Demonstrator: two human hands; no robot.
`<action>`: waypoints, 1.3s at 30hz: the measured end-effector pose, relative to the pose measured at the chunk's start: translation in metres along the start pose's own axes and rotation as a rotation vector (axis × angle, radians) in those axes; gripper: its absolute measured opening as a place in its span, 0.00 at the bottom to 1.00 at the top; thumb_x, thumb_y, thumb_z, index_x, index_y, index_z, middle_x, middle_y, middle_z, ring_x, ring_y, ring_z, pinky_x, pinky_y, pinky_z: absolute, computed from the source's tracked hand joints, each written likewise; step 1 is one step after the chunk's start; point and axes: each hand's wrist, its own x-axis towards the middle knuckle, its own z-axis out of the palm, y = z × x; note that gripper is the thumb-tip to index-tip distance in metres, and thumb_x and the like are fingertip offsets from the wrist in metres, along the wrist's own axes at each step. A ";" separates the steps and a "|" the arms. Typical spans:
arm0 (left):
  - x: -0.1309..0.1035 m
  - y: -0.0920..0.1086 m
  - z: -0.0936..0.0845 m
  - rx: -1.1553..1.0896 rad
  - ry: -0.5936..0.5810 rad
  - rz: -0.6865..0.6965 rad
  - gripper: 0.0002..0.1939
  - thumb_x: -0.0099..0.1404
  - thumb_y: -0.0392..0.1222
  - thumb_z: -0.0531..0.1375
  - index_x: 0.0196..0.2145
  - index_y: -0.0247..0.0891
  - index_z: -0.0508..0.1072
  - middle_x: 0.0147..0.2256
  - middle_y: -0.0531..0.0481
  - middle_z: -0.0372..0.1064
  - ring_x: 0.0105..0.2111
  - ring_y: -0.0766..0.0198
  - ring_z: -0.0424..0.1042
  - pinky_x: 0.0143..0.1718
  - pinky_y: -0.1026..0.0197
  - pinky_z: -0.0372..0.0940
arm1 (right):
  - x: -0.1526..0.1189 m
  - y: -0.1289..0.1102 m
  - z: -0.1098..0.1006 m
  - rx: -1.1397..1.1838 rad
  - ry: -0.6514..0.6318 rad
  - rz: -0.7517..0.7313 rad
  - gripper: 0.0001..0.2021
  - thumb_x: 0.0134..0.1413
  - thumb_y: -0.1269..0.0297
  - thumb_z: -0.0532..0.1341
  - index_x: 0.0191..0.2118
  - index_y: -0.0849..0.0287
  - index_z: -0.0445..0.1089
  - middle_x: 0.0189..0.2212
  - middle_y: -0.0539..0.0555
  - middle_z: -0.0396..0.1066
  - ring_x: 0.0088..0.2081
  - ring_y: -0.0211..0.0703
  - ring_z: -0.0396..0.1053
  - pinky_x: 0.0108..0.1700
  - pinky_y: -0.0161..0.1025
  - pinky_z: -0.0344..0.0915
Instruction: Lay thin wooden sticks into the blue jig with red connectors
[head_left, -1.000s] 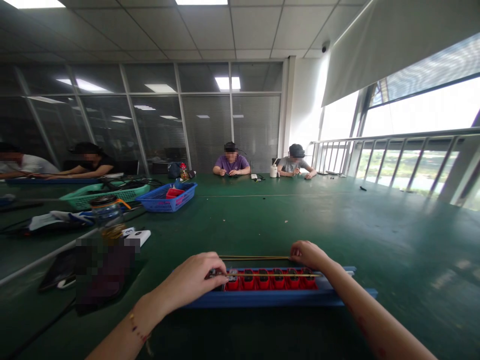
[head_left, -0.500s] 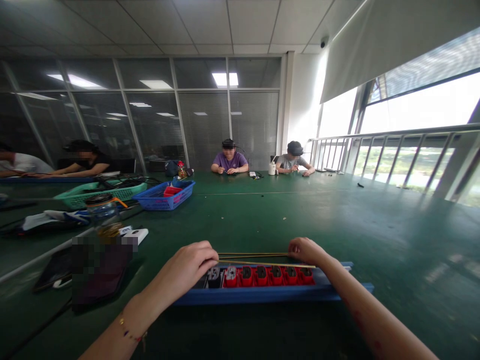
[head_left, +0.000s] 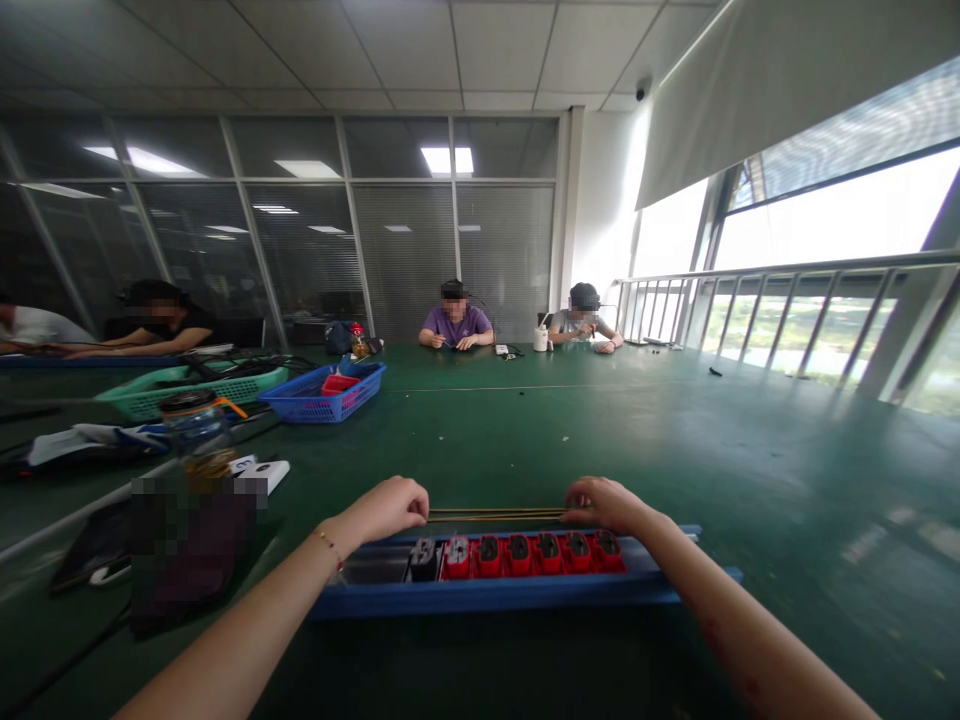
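Several thin, straight yellowish sticks (head_left: 495, 514) run between my two hands, just behind the blue tray (head_left: 495, 597). My left hand (head_left: 394, 504), fingers curled in a pinch, closes on their left ends. At the right ends my right hand (head_left: 606, 502) is likewise closed, its fingertips partly hidden. In the tray stands a row of red blocks (head_left: 517, 556) with dark tops; one has a clear grey top. A black block (head_left: 424, 558) with a grey top ends the row on the left. Bare metal-like tray floor shows left of it.
A blue basket (head_left: 322, 397) with a red item and a green basket (head_left: 142, 395) full of cables stand at the left. Nearer are a lidded jar (head_left: 196, 430) and a white device (head_left: 266, 474). Several people sit around the green table (head_left: 465, 430).
The stick that slanted forward over the blocks now lies back in line with the others. My left hand has shifted slightly left and back, uncovering the tray's left part.
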 end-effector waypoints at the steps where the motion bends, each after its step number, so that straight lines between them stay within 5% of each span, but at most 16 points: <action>1: 0.006 0.001 0.003 0.009 -0.003 -0.003 0.06 0.54 0.42 0.57 0.27 0.43 0.74 0.27 0.54 0.72 0.27 0.65 0.70 0.27 0.68 0.60 | 0.001 -0.001 -0.001 -0.026 -0.012 -0.025 0.18 0.45 0.47 0.56 0.36 0.54 0.71 0.33 0.53 0.72 0.33 0.44 0.68 0.32 0.34 0.60; 8: 0.028 0.004 0.011 0.111 0.017 0.013 0.05 0.51 0.40 0.59 0.28 0.43 0.72 0.36 0.51 0.70 0.37 0.60 0.68 0.36 0.64 0.60 | 0.009 -0.011 -0.010 -0.235 -0.089 -0.090 0.12 0.45 0.69 0.55 0.36 0.54 0.70 0.34 0.52 0.72 0.35 0.44 0.69 0.33 0.35 0.59; 12: 0.028 0.000 0.009 0.160 -0.025 0.008 0.12 0.48 0.32 0.57 0.32 0.42 0.71 0.32 0.52 0.70 0.32 0.62 0.68 0.31 0.64 0.60 | 0.020 -0.015 -0.010 -0.275 -0.164 -0.053 0.14 0.38 0.74 0.55 0.34 0.55 0.71 0.31 0.53 0.73 0.35 0.47 0.69 0.31 0.36 0.58; 16: 0.027 -0.002 0.012 0.193 -0.017 0.003 0.13 0.44 0.27 0.55 0.28 0.41 0.70 0.30 0.51 0.70 0.31 0.60 0.67 0.29 0.64 0.59 | 0.030 -0.016 -0.005 -0.219 -0.205 0.005 0.15 0.33 0.71 0.58 0.34 0.56 0.71 0.31 0.54 0.72 0.33 0.49 0.69 0.28 0.35 0.58; 21: 0.023 -0.002 0.008 0.147 0.056 -0.014 0.08 0.47 0.31 0.54 0.25 0.40 0.69 0.29 0.51 0.68 0.32 0.60 0.66 0.32 0.62 0.59 | 0.024 -0.011 -0.008 -0.161 -0.137 -0.003 0.12 0.40 0.68 0.54 0.31 0.58 0.73 0.32 0.54 0.72 0.33 0.44 0.67 0.30 0.34 0.58; 27: 0.001 0.010 -0.013 -0.050 0.176 -0.013 0.10 0.60 0.40 0.47 0.35 0.39 0.66 0.35 0.51 0.68 0.36 0.64 0.67 0.37 0.64 0.61 | -0.008 -0.004 -0.035 0.363 0.070 0.003 0.15 0.49 0.66 0.50 0.36 0.59 0.72 0.22 0.49 0.68 0.22 0.36 0.61 0.24 0.31 0.55; 32: -0.028 0.029 -0.012 -0.481 0.168 -0.005 0.14 0.59 0.48 0.51 0.40 0.39 0.66 0.34 0.52 0.69 0.34 0.63 0.68 0.35 0.65 0.62 | -0.043 -0.022 -0.044 0.552 0.170 0.047 0.11 0.47 0.65 0.54 0.33 0.61 0.71 0.25 0.50 0.68 0.25 0.37 0.62 0.28 0.32 0.59; 39: -0.047 0.045 -0.001 -0.416 0.265 -0.155 0.20 0.60 0.56 0.48 0.29 0.39 0.71 0.28 0.53 0.71 0.31 0.61 0.69 0.31 0.66 0.59 | -0.064 -0.043 -0.033 0.793 0.130 0.079 0.17 0.49 0.52 0.55 0.38 0.61 0.67 0.25 0.50 0.66 0.26 0.35 0.62 0.28 0.31 0.60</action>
